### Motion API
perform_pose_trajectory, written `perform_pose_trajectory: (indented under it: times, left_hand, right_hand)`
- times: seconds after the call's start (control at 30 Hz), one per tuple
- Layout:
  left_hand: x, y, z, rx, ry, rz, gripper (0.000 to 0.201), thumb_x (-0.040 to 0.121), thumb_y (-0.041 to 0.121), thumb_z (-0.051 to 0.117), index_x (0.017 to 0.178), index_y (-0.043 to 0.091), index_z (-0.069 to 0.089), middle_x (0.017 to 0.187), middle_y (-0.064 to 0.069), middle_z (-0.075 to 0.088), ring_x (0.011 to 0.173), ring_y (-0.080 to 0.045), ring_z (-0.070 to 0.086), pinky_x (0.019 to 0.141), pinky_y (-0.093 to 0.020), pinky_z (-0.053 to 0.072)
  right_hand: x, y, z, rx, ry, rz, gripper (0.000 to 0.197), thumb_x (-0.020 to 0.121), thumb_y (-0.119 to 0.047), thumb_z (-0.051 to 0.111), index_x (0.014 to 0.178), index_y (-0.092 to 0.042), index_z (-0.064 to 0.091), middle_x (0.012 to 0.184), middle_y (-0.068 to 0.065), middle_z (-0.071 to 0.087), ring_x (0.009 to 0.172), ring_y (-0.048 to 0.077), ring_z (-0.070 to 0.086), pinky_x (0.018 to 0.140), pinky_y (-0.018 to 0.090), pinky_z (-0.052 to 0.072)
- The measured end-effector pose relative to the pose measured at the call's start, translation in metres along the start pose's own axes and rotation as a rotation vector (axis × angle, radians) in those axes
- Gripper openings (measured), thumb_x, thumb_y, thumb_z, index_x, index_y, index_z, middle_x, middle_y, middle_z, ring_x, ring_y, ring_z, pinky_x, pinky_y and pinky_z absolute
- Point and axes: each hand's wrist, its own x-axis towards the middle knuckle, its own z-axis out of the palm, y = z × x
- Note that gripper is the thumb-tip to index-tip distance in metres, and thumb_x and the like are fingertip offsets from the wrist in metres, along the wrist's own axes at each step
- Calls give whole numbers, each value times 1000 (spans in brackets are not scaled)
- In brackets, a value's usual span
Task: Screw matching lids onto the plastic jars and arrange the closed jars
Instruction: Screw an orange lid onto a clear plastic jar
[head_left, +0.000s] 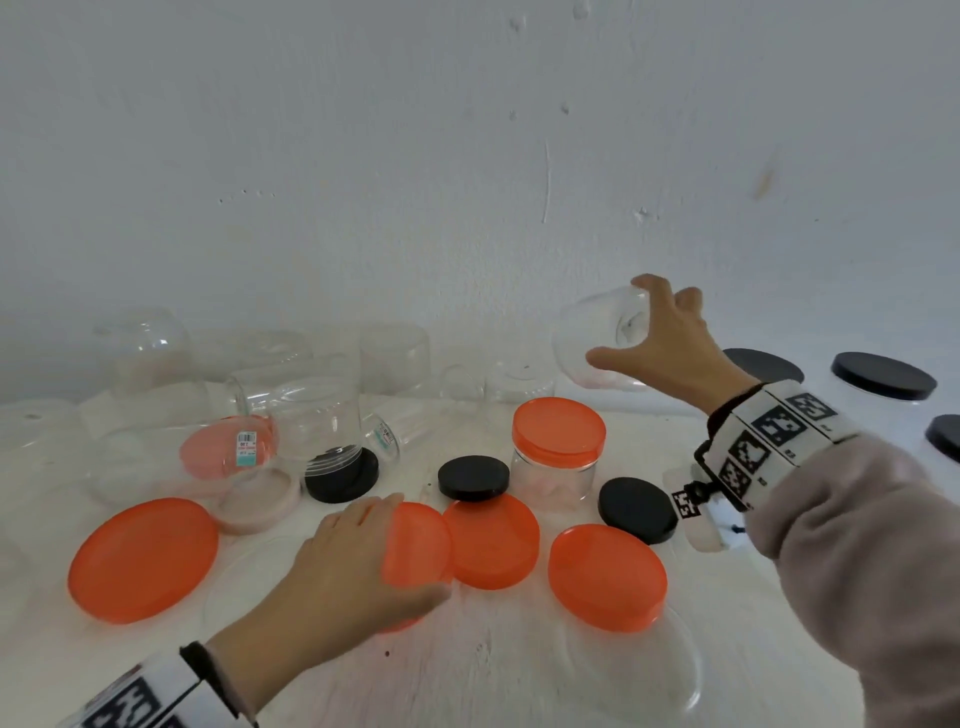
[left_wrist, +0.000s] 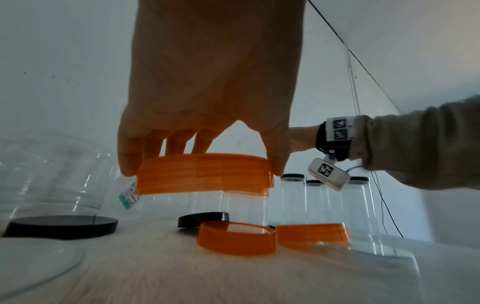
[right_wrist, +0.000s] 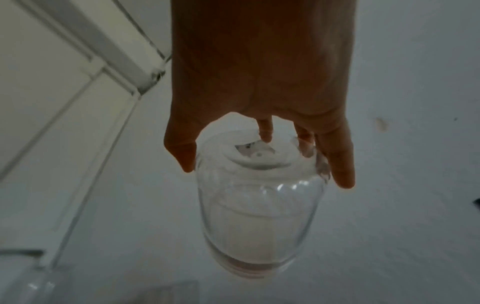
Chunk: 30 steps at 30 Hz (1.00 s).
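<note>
Left hand (head_left: 343, 564) pinching an orange lid (head_left: 418, 543), right hand (head_left: 670, 343) gripping a clear jar (head_left: 597, 338) by its base. Only one orange-lidded jar (head_left: 556, 449) plus a few black-lidded ones (head_left: 883, 376) closed. Loads of open jars and loose lids left.

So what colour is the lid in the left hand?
Orange: the lid in the left hand, clearest from the left wrist view.

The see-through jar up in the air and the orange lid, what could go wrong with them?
1. The right hand holds the clear jar by its base, tipped and off the table, with fingertips only; it might slip.
2. The left hand lifts an orange lid that looks wide; it may not match this jar.
3. Lids crowd the table; lowering the jar could knock the small black lid.
</note>
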Motion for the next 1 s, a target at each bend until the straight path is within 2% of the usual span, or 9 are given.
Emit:
perform_pose_trajectory:
  times: [0.13, 0.3, 0.33, 0.43, 0.53, 0.6, 0.7, 0.87, 1.0]
  left_hand:
    - [-3, 6, -11, -202, 115, -6, 95, 69, 71, 65, 146, 27, 29, 146, 8, 38, 127, -11, 39, 92, -22, 31]
    - [-8, 1, -18, -558, 242, -57, 70, 57, 80, 59, 115, 43, 49, 106, 26, 53, 105, -7, 54, 70, -13, 35]
    - [-10, 0, -18, -632, 260, -55, 74, 57, 81, 60, 119, 42, 50, 105, 24, 54, 102, -6, 55, 71, -15, 36]
    - [-17, -1, -16, -776, 297, -37, 76, 52, 75, 56, 120, 42, 52, 105, 25, 56, 97, 3, 55, 70, -17, 40]
    - [-23, 0, -15, -843, 279, -40, 59, 51, 77, 55, 104, 49, 55, 104, 24, 58, 95, 3, 57, 70, -19, 42]
    - [-25, 0, -13, -858, 265, -44, 66, 55, 76, 56, 114, 46, 54, 110, 21, 59, 98, 1, 57, 71, -20, 43]
    - [-30, 3, -12, -857, 252, -65, 80, 56, 75, 57, 126, 36, 53, 114, 16, 61, 98, 2, 57, 69, -16, 40]
    - [-36, 7, -14, -856, 216, -10, 62, 56, 72, 58, 97, 26, 66, 82, 13, 68, 70, 8, 62, 53, -9, 43]
    - [-40, 10, -14, -888, 208, -2, 56, 57, 70, 66, 97, 31, 66, 91, 11, 71, 84, -1, 66, 65, -14, 42]
  right_hand:
    - [-39, -21, -2, 155, -104, -8, 84, 70, -46, 77, 134, -18, 32, 124, 0, 37, 108, 18, 44, 70, 18, 36]
    - [-96, -40, 2, 264, -413, 73, 90, 63, -46, 80, 135, -25, 31, 126, -5, 37, 101, 7, 49, 67, 17, 40]
    - [-106, -42, 3, 266, -468, 82, 89, 58, -47, 78, 132, -28, 34, 123, -6, 37, 99, 5, 50, 67, 18, 43]
    - [-129, -46, 8, 325, -541, 100, 72, 45, -52, 74, 110, -26, 55, 100, -12, 51, 90, 2, 59, 74, 29, 55]
    - [-144, -43, 17, 357, -565, 115, 52, 44, -63, 69, 80, -28, 53, 69, -22, 55, 61, -8, 53, 53, 13, 41]
    - [-150, -41, 26, 396, -570, 121, 46, 51, -59, 71, 76, -28, 51, 57, -28, 53, 55, -14, 49, 49, 4, 37]
    - [-158, -39, 35, 410, -650, 155, 63, 47, -59, 74, 98, -29, 54, 79, -23, 58, 73, -8, 55, 61, 11, 41]
    - [-169, -48, 48, 324, -833, 142, 74, 50, -52, 79, 113, -25, 51, 112, -3, 51, 99, 12, 53, 76, 23, 46]
    - [-174, -52, 57, 281, -856, 113, 89, 61, -44, 83, 135, -20, 39, 128, -1, 42, 115, 19, 47, 98, 38, 48]
